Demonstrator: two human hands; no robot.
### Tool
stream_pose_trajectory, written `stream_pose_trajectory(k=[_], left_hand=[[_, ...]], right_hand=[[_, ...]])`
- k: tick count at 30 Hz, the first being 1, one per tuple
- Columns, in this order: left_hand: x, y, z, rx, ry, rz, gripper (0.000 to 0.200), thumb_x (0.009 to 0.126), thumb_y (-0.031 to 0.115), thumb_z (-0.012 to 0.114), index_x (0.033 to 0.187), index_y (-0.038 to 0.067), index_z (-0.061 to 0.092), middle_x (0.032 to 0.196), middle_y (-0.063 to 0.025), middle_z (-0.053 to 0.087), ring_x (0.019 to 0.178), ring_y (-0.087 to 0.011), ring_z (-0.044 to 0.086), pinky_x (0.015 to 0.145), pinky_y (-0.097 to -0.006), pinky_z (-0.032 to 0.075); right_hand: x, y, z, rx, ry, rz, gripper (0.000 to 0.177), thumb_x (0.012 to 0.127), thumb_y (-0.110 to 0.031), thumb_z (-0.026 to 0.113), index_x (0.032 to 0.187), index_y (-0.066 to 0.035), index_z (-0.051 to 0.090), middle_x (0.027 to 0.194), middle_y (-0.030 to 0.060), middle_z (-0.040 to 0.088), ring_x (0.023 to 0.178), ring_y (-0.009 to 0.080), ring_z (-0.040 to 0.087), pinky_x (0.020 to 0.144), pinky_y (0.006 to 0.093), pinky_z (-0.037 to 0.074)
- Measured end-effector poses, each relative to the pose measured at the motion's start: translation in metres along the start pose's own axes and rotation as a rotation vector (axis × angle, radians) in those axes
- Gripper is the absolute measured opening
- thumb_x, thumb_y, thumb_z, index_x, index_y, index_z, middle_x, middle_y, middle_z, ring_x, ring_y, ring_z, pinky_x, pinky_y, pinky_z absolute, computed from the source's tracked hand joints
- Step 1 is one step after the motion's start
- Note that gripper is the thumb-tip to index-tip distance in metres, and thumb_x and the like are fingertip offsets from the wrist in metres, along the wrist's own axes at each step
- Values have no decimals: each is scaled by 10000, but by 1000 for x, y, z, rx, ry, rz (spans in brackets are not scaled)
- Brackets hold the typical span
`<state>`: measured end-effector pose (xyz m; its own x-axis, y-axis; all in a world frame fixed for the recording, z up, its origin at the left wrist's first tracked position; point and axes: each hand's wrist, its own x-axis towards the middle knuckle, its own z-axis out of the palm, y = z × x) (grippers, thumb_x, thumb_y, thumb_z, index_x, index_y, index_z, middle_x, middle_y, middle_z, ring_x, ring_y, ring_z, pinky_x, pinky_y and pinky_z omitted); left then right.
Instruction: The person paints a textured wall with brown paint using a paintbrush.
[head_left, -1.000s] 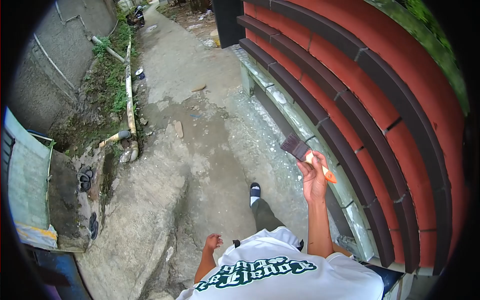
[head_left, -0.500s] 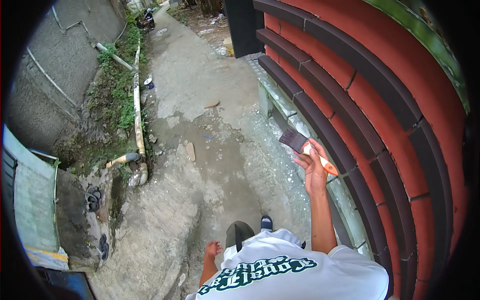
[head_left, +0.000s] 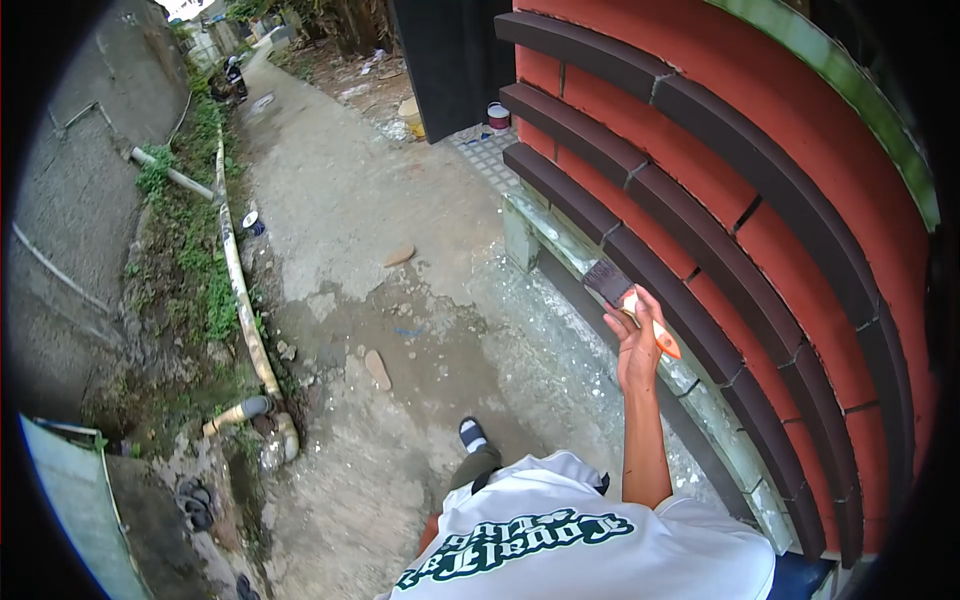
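Note:
My right hand point(head_left: 636, 345) is closed around the handle of a paintbrush point(head_left: 608, 283), its dark-coated bristles tilted up and to the left. The handle is pale with an orange end that sticks out below the fingers. In this view the brush overlaps a pale green ledge point(head_left: 540, 222) at the foot of a red wall point(head_left: 600, 188). Dark brown raised bands point(head_left: 700, 222) run along that wall, just right of my hand. A bit of my left arm point(head_left: 430, 530) shows beside the white shirt, and the hand itself is hidden.
A concrete path point(head_left: 330, 190) leads ahead, with flat stones point(head_left: 377, 369) on it. Along the left run a pipe point(head_left: 235, 275) and weeds beside a grey wall point(head_left: 110, 60). A paint pail point(head_left: 498, 116) stands by a dark panel point(head_left: 440, 70). Far up the path is a person point(head_left: 235, 77).
My view has moved forward along the wall, bringing the pail into sight. A slippered foot has stepped ahead. My left hand has gone out of sight; the right still holds the brush.

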<state>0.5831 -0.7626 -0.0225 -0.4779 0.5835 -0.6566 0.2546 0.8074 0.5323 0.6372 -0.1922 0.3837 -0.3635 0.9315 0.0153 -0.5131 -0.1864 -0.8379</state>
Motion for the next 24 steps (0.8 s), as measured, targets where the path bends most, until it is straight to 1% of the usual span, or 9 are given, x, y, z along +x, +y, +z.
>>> stream_pose_trajectory(k=[2, 6, 10, 14, 17, 19, 21, 22, 24], left_hand=[[39, -18, -64, -1, -18, 4, 302, 896, 244, 632, 1097, 50, 749, 1058, -199, 739, 1009, -323, 713, 887, -410, 555], [102, 4, -194, -819, 146, -433, 219, 983, 263, 518, 1076, 114, 648, 790, -58, 679, 630, -184, 662, 535, -339, 483], [165, 40, -296, -765, 190, -321, 224, 993, 259, 511, 1100, 120, 649, 831, -52, 685, 704, -175, 678, 587, -323, 489], [214, 77, -330, -776, 109, -269, 220, 1015, 255, 504, 1112, 120, 649, 869, -52, 691, 753, -179, 688, 636, -325, 502], [259, 92, -342, -713, 25, -273, 229, 1034, 274, 501, 1119, 118, 647, 888, -58, 696, 779, -194, 697, 654, -342, 515], [287, 94, -359, -673, 6, -288, 242, 1036, 280, 497, 1123, 110, 645, 900, -70, 701, 788, -203, 701, 655, -350, 517], [304, 93, -385, -630, -5, -307, 255, 1035, 283, 486, 1132, 105, 641, 906, -76, 703, 788, -213, 702, 657, -362, 519], [313, 89, -400, -632, 2, -342, 264, 1033, 285, 479, 1138, 104, 639, 909, -79, 703, 789, -219, 703, 660, -370, 520], [335, 83, -437, -635, 19, -407, 283, 1028, 290, 466, 1151, 101, 636, 914, -84, 703, 790, -231, 705, 665, -386, 520]], right_hand=[[13, 13, 25, -8, 38, -57, 396, 1039, -235, 549, 1388, -52, 523, 1225, 163, 658, 1057, 288, 709, 888, 383, 589], [39, 35, 64, -19, 137, -142, 415, 1031, -250, 570, 1399, -63, 521, 1259, 134, 633, 1082, 271, 692, 889, 382, 590], [71, 65, 85, -23, 253, -179, 423, 1000, -218, 645, 1381, -71, 539, 1234, 86, 631, 1077, 219, 675, 881, 374, 597], [113, 93, 100, -52, 380, -235, 418, 950, -165, 727, 1326, -55, 580, 1210, 76, 646, 1063, 183, 667, 869, 353, 608], [154, 113, 104, -195, 422, -335, 393, 939, -151, 743, 1288, -41, 601, 1193, 89, 661, 1063, 171, 663, 859, 351, 616], [188, 127, 97, -350, 449, -407, 420, 954, -172, 729, 1325, -27, 597, 1176, 103, 676, 1049, 169, 664, 866, 329, 590], [219, 135, 95, -493, 497, -457, 402, 962, -179, 723, 1317, -21, 621, 1168, 100, 684, 1012, 159, 667, 858, 298, 549], [234, 139, 95, -658, 573, -505, 397, 956, -179, 724, 1313, -28, 639, 1139, 88, 695, 980, 163, 674, 857, 295, 519], [259, 146, 97, -826, 651, -598, 367, 953, -161, 716, 1292, -35, 652, 1150, 107, 692, 986, 198, 680, 868, 313, 523]])
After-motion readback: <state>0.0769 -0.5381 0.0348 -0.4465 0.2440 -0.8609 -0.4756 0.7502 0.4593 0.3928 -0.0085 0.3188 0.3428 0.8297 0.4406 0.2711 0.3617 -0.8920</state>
